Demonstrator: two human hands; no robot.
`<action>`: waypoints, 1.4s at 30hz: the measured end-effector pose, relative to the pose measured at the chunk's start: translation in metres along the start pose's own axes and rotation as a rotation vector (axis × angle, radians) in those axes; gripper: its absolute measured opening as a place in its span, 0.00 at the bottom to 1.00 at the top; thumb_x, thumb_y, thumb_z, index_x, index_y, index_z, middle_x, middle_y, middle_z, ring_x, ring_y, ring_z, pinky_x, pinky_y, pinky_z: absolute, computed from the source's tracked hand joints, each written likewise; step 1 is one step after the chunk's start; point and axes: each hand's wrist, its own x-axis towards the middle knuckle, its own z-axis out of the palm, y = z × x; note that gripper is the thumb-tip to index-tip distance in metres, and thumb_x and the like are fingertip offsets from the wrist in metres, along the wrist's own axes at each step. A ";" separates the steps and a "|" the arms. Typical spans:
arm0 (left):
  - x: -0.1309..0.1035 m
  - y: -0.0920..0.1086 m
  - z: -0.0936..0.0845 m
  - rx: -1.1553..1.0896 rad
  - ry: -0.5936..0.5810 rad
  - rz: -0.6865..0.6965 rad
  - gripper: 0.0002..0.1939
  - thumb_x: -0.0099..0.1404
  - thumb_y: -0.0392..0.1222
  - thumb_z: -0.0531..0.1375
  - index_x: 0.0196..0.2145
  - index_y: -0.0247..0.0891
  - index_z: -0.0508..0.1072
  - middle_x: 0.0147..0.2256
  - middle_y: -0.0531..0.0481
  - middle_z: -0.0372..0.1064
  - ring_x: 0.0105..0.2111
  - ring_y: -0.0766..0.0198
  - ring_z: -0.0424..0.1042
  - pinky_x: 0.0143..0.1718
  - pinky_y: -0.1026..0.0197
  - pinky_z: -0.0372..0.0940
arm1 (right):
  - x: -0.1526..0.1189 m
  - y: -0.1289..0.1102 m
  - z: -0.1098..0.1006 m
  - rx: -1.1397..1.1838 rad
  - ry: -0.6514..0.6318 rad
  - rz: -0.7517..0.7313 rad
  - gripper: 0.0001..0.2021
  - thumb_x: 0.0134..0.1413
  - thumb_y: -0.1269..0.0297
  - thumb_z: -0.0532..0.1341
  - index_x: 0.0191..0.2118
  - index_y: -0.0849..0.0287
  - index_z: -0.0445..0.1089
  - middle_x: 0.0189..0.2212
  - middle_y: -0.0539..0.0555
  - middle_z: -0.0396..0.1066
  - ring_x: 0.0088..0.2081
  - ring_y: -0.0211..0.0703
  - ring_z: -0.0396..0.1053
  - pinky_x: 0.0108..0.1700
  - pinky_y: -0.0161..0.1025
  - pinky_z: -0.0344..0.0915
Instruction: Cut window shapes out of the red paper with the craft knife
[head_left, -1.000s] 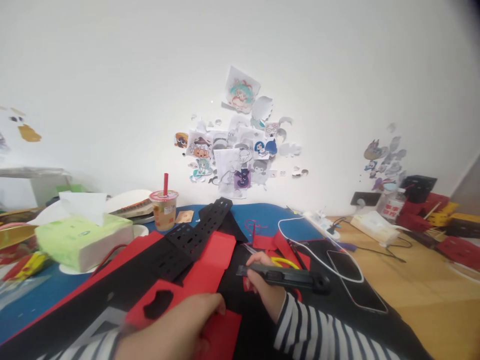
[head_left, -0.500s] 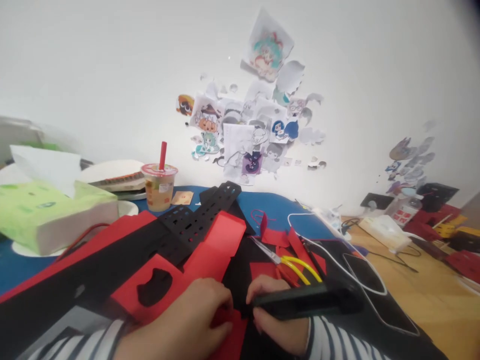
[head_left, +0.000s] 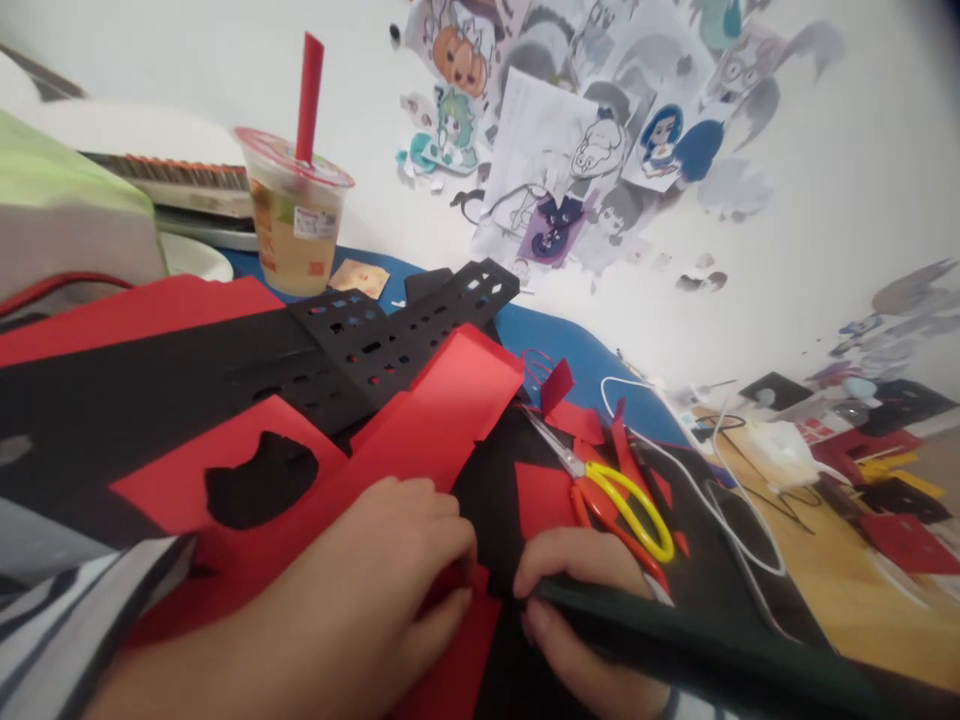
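Note:
My left hand (head_left: 375, 580) lies over a long folded red paper piece (head_left: 457, 400). Its fingers are curled and closed on the near end of that paper, and the fingertips are partly hidden. My right hand (head_left: 585, 610) is pinched around a long, thick, dark green-black stick-like tool (head_left: 675, 635); its exact kind does not show. The tool's front end points left, close to the paper under my left hand. Beyond my right hand lie scissors (head_left: 630, 505) with yellow and orange handles. A red sheet with a hole cut in it (head_left: 165, 490) lies left of my left hand.
Perforated black paper strips (head_left: 420, 335) lie behind the red piece. A drink cup (head_left: 296, 235) with a red straw stands at the back left, beside a tissue pack (head_left: 67, 210). A white cable (head_left: 720, 520) runs along the right. Paper drawings (head_left: 555, 150) cover the wall.
My view has come closer and tilted, so the things look larger. The tool in my right hand now points more toward me at its rear end. Both hands keep their holds.

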 end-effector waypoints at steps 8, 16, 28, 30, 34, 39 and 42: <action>0.004 -0.003 0.002 -0.004 0.043 0.030 0.06 0.54 0.40 0.57 0.22 0.42 0.72 0.25 0.53 0.68 0.30 0.60 0.64 0.31 0.59 0.57 | 0.005 0.007 -0.001 0.057 -0.039 -0.083 0.12 0.44 0.76 0.59 0.31 0.49 0.71 0.19 0.47 0.71 0.20 0.42 0.68 0.29 0.39 0.65; 0.004 -0.002 0.002 0.013 0.022 0.003 0.05 0.55 0.40 0.58 0.23 0.43 0.72 0.27 0.52 0.69 0.31 0.59 0.64 0.33 0.58 0.57 | 0.012 -0.003 -0.004 0.097 -0.060 -0.119 0.11 0.44 0.77 0.58 0.29 0.52 0.71 0.20 0.48 0.73 0.20 0.40 0.70 0.27 0.37 0.65; 0.003 -0.003 0.002 0.038 0.040 0.042 0.05 0.56 0.40 0.58 0.24 0.43 0.73 0.26 0.53 0.68 0.30 0.60 0.65 0.32 0.60 0.58 | 0.011 0.001 -0.004 0.126 -0.131 -0.095 0.10 0.46 0.76 0.57 0.29 0.53 0.69 0.18 0.48 0.70 0.20 0.39 0.69 0.23 0.34 0.64; 0.002 -0.001 0.000 0.045 0.037 0.047 0.05 0.56 0.39 0.58 0.24 0.42 0.72 0.26 0.53 0.67 0.30 0.61 0.65 0.31 0.60 0.58 | 0.013 -0.001 -0.004 0.117 -0.130 -0.131 0.10 0.46 0.77 0.56 0.28 0.54 0.69 0.18 0.47 0.70 0.19 0.38 0.69 0.23 0.33 0.64; 0.000 0.001 -0.004 0.035 0.050 0.049 0.06 0.56 0.35 0.57 0.24 0.41 0.72 0.26 0.53 0.67 0.30 0.61 0.65 0.31 0.60 0.57 | 0.017 -0.004 -0.002 0.037 -0.095 -0.238 0.09 0.44 0.77 0.55 0.27 0.56 0.67 0.19 0.47 0.72 0.21 0.36 0.71 0.26 0.31 0.66; 0.002 0.000 -0.001 0.033 0.037 0.055 0.06 0.57 0.36 0.57 0.24 0.41 0.72 0.27 0.52 0.68 0.31 0.59 0.64 0.32 0.58 0.56 | 0.019 -0.005 -0.002 0.007 -0.125 -0.263 0.09 0.43 0.78 0.54 0.27 0.57 0.66 0.19 0.47 0.72 0.22 0.34 0.71 0.27 0.28 0.66; 0.002 -0.004 0.003 0.016 0.075 0.086 0.07 0.57 0.37 0.57 0.24 0.42 0.72 0.26 0.53 0.68 0.30 0.59 0.64 0.32 0.58 0.55 | 0.020 -0.006 -0.002 0.012 -0.141 -0.260 0.09 0.43 0.78 0.54 0.28 0.56 0.66 0.20 0.47 0.72 0.22 0.34 0.71 0.27 0.27 0.66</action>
